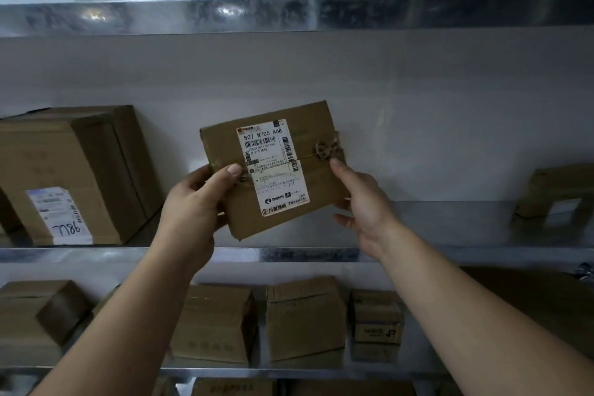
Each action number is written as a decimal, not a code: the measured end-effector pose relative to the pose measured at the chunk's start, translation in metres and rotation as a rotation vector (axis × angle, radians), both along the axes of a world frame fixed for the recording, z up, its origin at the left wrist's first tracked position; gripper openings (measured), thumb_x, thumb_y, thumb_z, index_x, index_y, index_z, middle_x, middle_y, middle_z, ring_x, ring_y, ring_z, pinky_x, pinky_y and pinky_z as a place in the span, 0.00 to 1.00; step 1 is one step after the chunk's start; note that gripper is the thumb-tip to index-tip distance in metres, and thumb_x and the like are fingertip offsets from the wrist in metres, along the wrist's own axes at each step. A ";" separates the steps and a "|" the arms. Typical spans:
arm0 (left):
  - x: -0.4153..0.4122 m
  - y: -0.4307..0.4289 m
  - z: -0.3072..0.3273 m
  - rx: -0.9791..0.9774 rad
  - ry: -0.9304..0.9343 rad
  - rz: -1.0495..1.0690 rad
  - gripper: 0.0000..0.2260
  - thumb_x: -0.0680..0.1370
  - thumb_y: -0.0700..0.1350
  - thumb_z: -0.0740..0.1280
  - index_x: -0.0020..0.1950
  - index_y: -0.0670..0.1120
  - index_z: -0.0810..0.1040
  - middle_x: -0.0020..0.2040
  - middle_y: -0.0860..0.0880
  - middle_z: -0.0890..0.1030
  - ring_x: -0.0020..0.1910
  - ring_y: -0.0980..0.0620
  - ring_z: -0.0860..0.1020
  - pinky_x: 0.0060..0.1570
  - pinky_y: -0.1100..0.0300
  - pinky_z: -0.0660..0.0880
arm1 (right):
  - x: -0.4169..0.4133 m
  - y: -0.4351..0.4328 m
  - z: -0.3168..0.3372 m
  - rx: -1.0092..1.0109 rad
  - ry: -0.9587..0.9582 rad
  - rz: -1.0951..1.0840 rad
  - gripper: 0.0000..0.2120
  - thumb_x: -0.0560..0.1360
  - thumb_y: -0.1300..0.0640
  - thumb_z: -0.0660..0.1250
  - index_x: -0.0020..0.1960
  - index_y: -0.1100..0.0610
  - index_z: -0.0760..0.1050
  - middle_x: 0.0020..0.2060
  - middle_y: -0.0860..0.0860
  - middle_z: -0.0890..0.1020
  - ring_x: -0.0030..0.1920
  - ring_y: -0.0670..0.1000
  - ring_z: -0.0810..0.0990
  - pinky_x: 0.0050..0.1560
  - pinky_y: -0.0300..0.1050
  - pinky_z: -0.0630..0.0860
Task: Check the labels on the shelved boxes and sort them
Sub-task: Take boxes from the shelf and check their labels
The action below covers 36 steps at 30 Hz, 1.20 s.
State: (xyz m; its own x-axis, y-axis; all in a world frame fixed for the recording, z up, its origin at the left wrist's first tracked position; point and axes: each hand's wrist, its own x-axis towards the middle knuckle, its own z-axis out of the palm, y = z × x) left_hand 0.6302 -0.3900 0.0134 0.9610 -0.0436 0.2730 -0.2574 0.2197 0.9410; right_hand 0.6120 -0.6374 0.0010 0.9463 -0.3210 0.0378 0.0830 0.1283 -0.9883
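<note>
While both hands hold it up in front of the metal shelf (pixel 289 255), the flat cardboard box (pixel 321 185) shows its white label (pixel 273 167).
The left hand (pixel 196 202) and the right hand (pixel 364 202) each clamp one side edge: thumb on the front, other fingers (pixel 344 219) mostly hidden behind. The board is matte brown; the label's small print is unreadable. One carton (pixel 553 196) at far right is dim and cut off.

It was a parcel storeroom: tiered metal shelves (pixel 96 255) against a white wall (pixel 418 100) held brown cardboard boxes (pixel 212 321) bearing barcoded shipping labels (pixel 59 215).
</note>
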 end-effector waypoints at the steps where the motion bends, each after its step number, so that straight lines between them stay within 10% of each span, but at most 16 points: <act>1: -0.001 -0.001 0.001 -0.013 0.019 -0.007 0.18 0.81 0.52 0.73 0.68 0.46 0.81 0.57 0.46 0.89 0.57 0.44 0.88 0.56 0.45 0.83 | 0.001 0.000 -0.002 0.016 0.002 0.007 0.27 0.78 0.32 0.71 0.68 0.49 0.78 0.60 0.47 0.86 0.64 0.55 0.80 0.63 0.57 0.78; 14: -0.003 0.002 0.000 -0.107 0.096 -0.012 0.14 0.82 0.51 0.72 0.65 0.46 0.82 0.58 0.44 0.89 0.56 0.41 0.88 0.56 0.43 0.83 | -0.003 0.022 -0.025 0.341 0.002 0.288 0.32 0.72 0.44 0.79 0.73 0.52 0.78 0.61 0.57 0.88 0.67 0.63 0.84 0.73 0.66 0.76; 24: 0.004 0.017 -0.005 -0.123 0.106 -0.014 0.14 0.85 0.46 0.69 0.70 0.46 0.78 0.59 0.43 0.88 0.57 0.40 0.88 0.53 0.41 0.85 | 0.004 0.019 -0.010 -0.138 -0.267 0.154 0.23 0.81 0.60 0.75 0.73 0.46 0.77 0.63 0.46 0.87 0.65 0.48 0.85 0.65 0.46 0.79; 31: 0.029 0.033 -0.006 0.135 -0.038 0.265 0.15 0.83 0.46 0.73 0.70 0.53 0.78 0.58 0.52 0.87 0.52 0.52 0.87 0.48 0.55 0.83 | 0.018 0.041 -0.008 -0.146 -0.268 0.143 0.22 0.79 0.55 0.79 0.68 0.46 0.73 0.63 0.46 0.85 0.64 0.50 0.85 0.69 0.55 0.81; 36: 0.045 0.040 -0.007 0.254 -0.008 0.327 0.09 0.84 0.43 0.68 0.57 0.56 0.84 0.51 0.52 0.88 0.54 0.46 0.86 0.54 0.46 0.83 | 0.032 0.061 -0.005 -0.169 -0.271 0.167 0.31 0.78 0.53 0.79 0.73 0.44 0.65 0.65 0.45 0.81 0.66 0.49 0.81 0.66 0.51 0.81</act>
State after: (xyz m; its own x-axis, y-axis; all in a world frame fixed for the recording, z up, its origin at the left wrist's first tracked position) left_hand 0.6749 -0.3496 0.0066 0.9333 0.1966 0.3006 -0.2828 -0.1138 0.9524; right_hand 0.6437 -0.5762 -0.0044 0.9335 -0.1303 0.3341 0.3368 -0.0010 -0.9416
